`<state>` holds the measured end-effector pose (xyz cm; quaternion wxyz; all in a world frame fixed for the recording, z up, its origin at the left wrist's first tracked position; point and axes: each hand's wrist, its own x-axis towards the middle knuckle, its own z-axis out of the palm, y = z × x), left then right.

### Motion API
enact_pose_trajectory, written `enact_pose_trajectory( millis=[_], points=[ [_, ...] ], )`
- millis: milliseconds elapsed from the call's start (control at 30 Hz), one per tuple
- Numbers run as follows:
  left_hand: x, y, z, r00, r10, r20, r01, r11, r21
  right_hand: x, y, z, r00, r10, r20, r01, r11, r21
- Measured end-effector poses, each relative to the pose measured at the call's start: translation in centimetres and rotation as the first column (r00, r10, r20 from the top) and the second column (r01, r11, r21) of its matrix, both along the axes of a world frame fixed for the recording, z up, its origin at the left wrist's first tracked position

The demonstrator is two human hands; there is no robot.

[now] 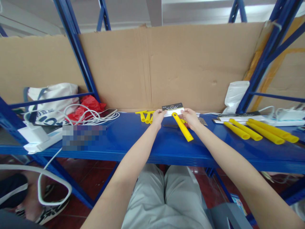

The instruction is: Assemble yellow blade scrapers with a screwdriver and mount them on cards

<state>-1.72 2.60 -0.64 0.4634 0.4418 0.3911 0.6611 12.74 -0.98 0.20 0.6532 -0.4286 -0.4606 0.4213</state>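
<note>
Both my hands are raised over the blue shelf, holding a black and white printed card between them. My left hand pinches the card's left end. At the card's right end, the fingers of my right hand are closed on it. A yellow plastic handle overlaps the card's lower edge and slants down toward me; whether it is attached to the card I cannot tell. Several yellow T-shaped pieces lie just left of my left hand. Small items behind my right hand are partly hidden.
Several yellow handles lie on the right, beside a stack of cards. A white pouch leans near the right post. White cables, a red plastic bag and a canvas bag are on the left. Cardboard backs the shelf.
</note>
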Motion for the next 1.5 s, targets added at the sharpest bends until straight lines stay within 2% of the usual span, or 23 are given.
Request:
enact_pose_trajectory(
  millis=[333, 500, 667, 833, 933, 1067, 1500],
  points=[
    [-0.2, 0.3, -0.1, 0.997, 0.063, 0.048, -0.057, 0.991, -0.119, -0.3, -0.1, -0.5, 0.995, -0.015, 0.096, 0.021, 0.998, -0.058],
    [-0.2, -0.7, 0.4, 0.997, -0.010, 0.073, 0.022, 0.987, -0.157, -0.1, 0.6, -1.2, 0.984, -0.033, 0.176, 0.039, 0.999, -0.028],
    [-0.1, -1.4, 0.7, 0.998, -0.063, -0.007, 0.060, 0.983, -0.172, 0.2, 1.0, -1.6, 0.952, -0.035, 0.303, 0.039, 0.999, -0.007],
    [-0.3, -1.4, 0.7, 0.998, -0.046, -0.049, 0.036, 0.983, -0.181, 0.4, 1.3, -2.2, 0.863, -0.043, 0.503, -0.017, 0.993, 0.115],
    [-0.2, -1.4, 0.7, 0.998, -0.017, -0.054, 0.007, 0.985, -0.170, 0.6, 1.2, -2.3, 0.738, -0.137, 0.660, -0.036, 0.970, 0.241],
    [-0.1, -1.4, 0.7, 0.998, 0.006, -0.059, -0.017, 0.984, -0.177, 0.6, 0.6, -2.0, 0.603, -0.198, 0.773, -0.063, 0.954, 0.293],
    [-0.3, -0.3, -0.2, 0.984, 0.138, -0.110, -0.154, 0.976, -0.151, 0.4, 0.6, -2.0, 0.471, -0.210, 0.857, -0.213, 0.916, 0.341]
  ],
)
